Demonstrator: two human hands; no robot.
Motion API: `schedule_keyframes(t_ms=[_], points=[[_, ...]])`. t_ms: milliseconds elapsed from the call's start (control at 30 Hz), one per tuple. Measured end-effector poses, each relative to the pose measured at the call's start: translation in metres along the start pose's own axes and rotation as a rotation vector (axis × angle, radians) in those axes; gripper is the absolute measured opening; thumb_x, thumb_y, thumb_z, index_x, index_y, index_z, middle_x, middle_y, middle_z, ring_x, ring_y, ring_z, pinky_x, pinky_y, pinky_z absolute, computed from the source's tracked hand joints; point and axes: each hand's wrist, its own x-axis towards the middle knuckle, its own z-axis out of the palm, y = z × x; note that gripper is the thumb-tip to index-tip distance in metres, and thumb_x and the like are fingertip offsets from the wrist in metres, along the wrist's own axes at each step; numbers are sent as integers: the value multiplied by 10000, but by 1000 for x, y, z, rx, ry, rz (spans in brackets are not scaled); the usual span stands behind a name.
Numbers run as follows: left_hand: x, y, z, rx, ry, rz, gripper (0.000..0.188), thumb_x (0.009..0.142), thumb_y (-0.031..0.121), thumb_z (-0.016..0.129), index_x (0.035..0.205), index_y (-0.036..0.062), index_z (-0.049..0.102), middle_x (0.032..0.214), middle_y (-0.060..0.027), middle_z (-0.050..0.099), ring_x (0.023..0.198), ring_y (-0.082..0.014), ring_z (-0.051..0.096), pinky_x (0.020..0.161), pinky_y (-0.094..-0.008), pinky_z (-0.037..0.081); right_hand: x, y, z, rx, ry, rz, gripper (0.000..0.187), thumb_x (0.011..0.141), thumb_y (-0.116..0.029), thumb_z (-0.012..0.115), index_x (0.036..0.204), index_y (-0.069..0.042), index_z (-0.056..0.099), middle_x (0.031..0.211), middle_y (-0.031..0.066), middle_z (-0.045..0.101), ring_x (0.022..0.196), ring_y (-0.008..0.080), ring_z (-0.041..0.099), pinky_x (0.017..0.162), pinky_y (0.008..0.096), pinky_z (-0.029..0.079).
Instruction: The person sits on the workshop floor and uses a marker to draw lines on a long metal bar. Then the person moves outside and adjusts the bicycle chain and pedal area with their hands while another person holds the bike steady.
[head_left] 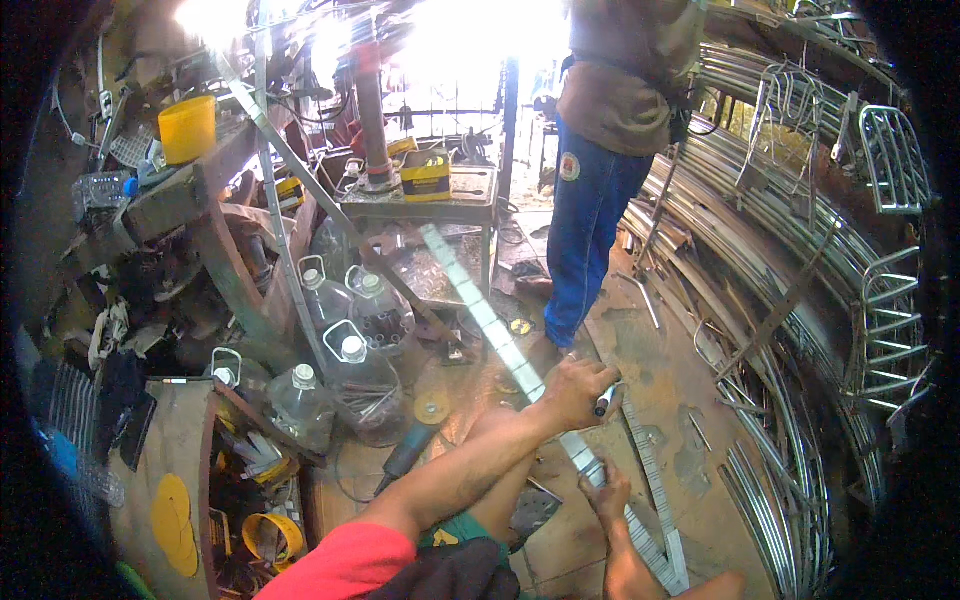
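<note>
A long, pale metal bar (pixel 472 298) with dark cross lines at intervals runs diagonally from the middle of the view toward the lower right. My left hand (pixel 572 392), at the end of the arm in the red sleeve, lies across this bar. Its fingers close around a marker pen (pixel 607 399), whose dark end points down to the right. Lower on the same bar, my right hand (pixel 606 494) grips it from the side. A second marked bar (pixel 652 470) lies just right of it, and the two come close together at the lower edge.
An angle grinder (pixel 408 450) with a yellow disc lies left of my knee. Clear plastic jugs (pixel 365 375) stand beyond it. A person in blue trousers (pixel 588 220) stands ahead. Bent metal tubes (pixel 790 240) are stacked along the right. Yellow discs (pixel 174 525) lie at lower left.
</note>
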Motion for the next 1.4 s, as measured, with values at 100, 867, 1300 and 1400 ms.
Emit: schedule_keyframes(t_ms=[100,867,1300,1400], points=[[1,3,1,-38,-8,-15,229,751,195,713,904,72,595,715,-101,599,705,-312,629,651,-450,464,-21,10,25,98,-79,77,492,678,-246,837,1090,-53,650,833,178,702,716,317,694,649,404,542],[19,67,36,-77,-132,-255,652,596,110,792,1201,53,556,1131,-128,594,1121,-347,553,909,-524,462,108,-49,-118,1173,313,637,294,948,-396,609,1029,-114,602,814,19,614,640,162,572,543,286,440],[-14,109,75,114,-471,242,192,797,174,622,941,72,697,956,-128,668,943,-287,656,840,-479,466,25,-102,-217,884,-217,832,438,981,-437,568,748,-68,531,556,-17,421,430,88,357,407,256,251],[-23,124,79,92,-546,333,188,825,165,605,944,52,697,957,-137,671,925,-293,672,818,-452,475,0,-95,-222,884,-172,965,477,983,-467,552,723,-69,518,549,-6,412,429,111,344,415,280,240]])
